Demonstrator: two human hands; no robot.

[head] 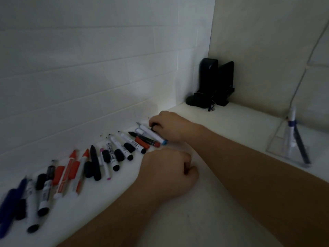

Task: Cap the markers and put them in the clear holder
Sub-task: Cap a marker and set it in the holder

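White marker (152,133) is touched by the curled fingers of the right hand (170,126); the left hand (167,172) is clenched, its contents unseen.

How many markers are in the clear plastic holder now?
2: a white blue-banded marker near upright, and a slim dark marker leaning to its right, both in the clear plastic holder. Reflections might hide another.

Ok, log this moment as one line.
right hand: on white blue-ended marker | left hand: fisted, resting | clear plastic holder: two markers in | uncapped markers remain
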